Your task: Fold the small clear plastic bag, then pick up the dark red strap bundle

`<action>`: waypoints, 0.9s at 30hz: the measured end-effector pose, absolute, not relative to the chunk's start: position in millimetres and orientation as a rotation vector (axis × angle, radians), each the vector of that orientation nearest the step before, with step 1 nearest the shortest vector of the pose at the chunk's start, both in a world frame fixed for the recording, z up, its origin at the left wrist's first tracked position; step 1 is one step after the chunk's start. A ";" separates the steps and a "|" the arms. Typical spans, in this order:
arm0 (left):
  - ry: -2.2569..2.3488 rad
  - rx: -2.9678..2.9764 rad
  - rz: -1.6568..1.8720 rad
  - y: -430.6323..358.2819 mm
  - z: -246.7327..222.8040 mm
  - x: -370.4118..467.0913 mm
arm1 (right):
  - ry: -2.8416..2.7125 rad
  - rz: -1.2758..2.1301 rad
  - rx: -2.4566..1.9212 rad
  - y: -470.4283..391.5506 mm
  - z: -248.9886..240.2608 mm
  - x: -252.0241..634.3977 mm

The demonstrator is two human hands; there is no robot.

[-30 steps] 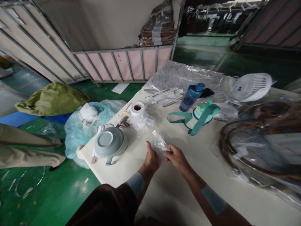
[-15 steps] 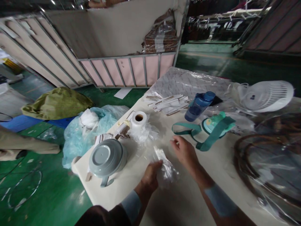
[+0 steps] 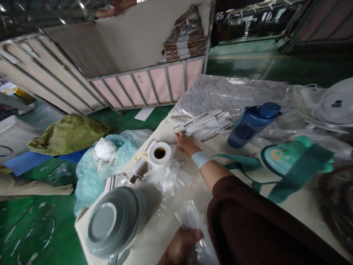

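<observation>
Clear crinkled plastic [image 3: 204, 241] is held in my left hand [image 3: 183, 243], low in the view, the thumb pressed over it. My right hand [image 3: 184, 142] reaches across the table to the near left edge of a pile of white and brown strips [image 3: 204, 123]. Its fingers are bent and close together at the strips, and whether they grip one is too small to tell. Left of that hand stands a white roll [image 3: 159, 154] with a brown core, loose clear plastic [image 3: 171, 178] bunched at its base.
A grey lidded container [image 3: 110, 224] stands at the table's near left. To the right are a blue bottle [image 3: 250, 125], a teal-strapped bottle [image 3: 278, 158] and a white fan [image 3: 336, 105]. Bundled strips [image 3: 139, 169] lie by the roll. A person's arm [image 3: 117, 8] shows beyond the cart.
My right hand has moved forward and left, from beside the teal strap to the strip pile. My left hand, still holding the plastic, now appears lower. The view has come closer to the table.
</observation>
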State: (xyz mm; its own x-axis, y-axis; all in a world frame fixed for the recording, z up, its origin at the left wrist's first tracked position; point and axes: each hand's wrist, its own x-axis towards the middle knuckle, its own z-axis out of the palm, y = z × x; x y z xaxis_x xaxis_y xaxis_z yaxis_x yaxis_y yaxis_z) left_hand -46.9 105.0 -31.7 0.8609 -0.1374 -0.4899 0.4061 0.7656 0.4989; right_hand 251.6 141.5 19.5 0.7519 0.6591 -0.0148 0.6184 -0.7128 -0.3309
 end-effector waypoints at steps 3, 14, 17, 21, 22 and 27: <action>0.472 0.674 -0.322 104.3 -30.7 -43.3 | -0.949 0.185 -2.656 132.6 15.2 253.7; 0.641 0.665 -0.405 105.5 -42.3 -45.9 | -0.596 -0.014 -2.315 0.8 25.8 123.4; 0.670 0.686 -0.387 96.0 -30.1 -40.7 | -0.428 0.101 -2.035 -45.9 28.6 70.1; 0.675 0.780 -0.277 74.2 -15.3 -34.4 | -0.300 0.287 -1.946 -78.9 28.8 13.9; 0.674 0.797 -0.251 68.8 -13.3 -34.2 | -0.304 0.300 -1.955 -81.7 28.4 5.4; 0.679 0.799 -0.213 48.1 -8.8 -38.0 | -0.330 0.323 -2.238 -80.3 27.3 -8.0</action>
